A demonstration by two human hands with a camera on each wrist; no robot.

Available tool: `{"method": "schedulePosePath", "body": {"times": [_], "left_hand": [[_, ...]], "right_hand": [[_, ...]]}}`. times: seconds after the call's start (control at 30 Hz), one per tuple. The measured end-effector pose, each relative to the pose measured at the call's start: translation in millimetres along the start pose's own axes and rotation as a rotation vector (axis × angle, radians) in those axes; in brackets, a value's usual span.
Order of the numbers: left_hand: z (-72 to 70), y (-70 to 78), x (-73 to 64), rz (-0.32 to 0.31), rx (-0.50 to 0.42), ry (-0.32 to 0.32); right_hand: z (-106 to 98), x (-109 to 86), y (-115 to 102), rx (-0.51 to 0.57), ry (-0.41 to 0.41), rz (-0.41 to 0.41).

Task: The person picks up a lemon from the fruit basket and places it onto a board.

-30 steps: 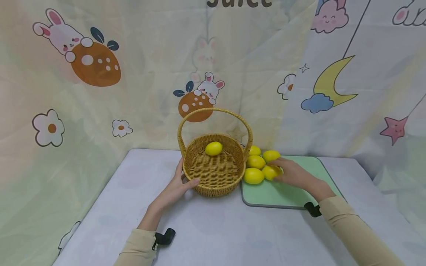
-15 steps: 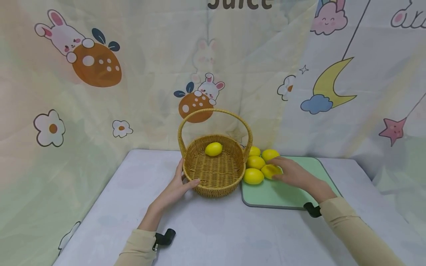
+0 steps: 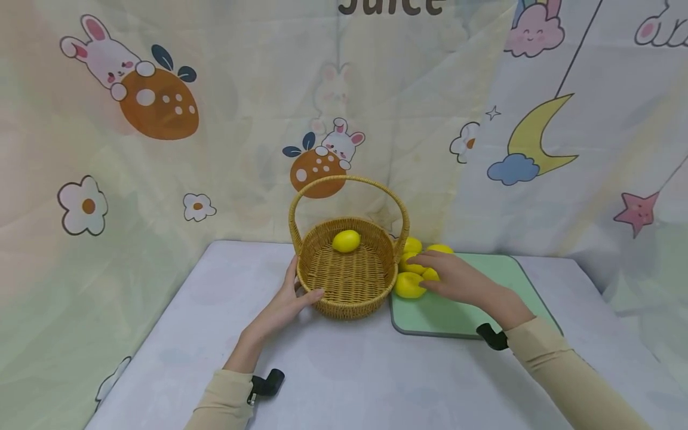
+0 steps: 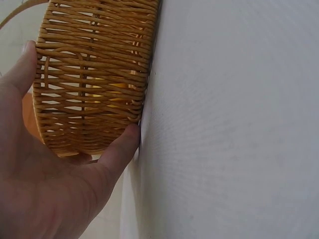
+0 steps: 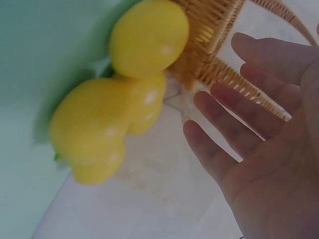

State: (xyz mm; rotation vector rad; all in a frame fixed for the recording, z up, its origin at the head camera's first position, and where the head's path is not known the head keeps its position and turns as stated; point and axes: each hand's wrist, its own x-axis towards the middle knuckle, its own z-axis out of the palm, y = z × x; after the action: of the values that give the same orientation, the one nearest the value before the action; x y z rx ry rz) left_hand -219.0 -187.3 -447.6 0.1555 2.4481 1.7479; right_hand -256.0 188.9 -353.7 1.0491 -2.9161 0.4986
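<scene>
In the head view a woven wicker basket (image 3: 348, 286) with an arched handle stands mid-table, one lemon (image 3: 346, 241) lying toward its back. My left hand (image 3: 287, 301) holds the basket's left side; the left wrist view has thumb and fingers spread across its wicker wall (image 4: 94, 55). Several lemons (image 3: 409, 286) sit close together just right of the basket. Above them hovers my right hand (image 3: 455, 278), partly hiding some. From the right wrist, its fingers (image 5: 212, 149) look spread and relaxed, apart from the nearest lemon (image 5: 149, 40), with nothing held.
Under the loose lemons is a pale green board (image 3: 446, 319) with a grey edge. A white cloth (image 3: 344, 370) covers the table. A printed fabric backdrop (image 3: 242, 119) hangs right behind it.
My right hand has moved left from the right-hand lemons, across the group toward the basket. The left hand and the basket stay in place.
</scene>
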Motion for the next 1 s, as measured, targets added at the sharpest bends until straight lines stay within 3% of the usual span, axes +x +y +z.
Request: {"method": "schedulePosePath", "body": {"times": [0.33, 0.57, 0.73, 1.0], "left_hand": [[-2.3, 2.8, 0.7, -0.02, -0.011, -0.014], [-4.7, 21.9, -9.4, -0.045, -0.026, -0.048], [-5.6, 30.2, -14.7, -0.052, -0.025, -0.051], [-4.7, 31.5, -14.7, -0.048, -0.025, -0.051]], "right_hand": [[-5, 24.4, -23, 0.059, -0.019, -0.069], [-1, 40.9, -34, 0.157, -0.004, -0.053], [5, 52.7, -43, 0.137, -0.018, -0.036], [12, 69.5, -52, 0.107, -0.078, -0.029]]}}
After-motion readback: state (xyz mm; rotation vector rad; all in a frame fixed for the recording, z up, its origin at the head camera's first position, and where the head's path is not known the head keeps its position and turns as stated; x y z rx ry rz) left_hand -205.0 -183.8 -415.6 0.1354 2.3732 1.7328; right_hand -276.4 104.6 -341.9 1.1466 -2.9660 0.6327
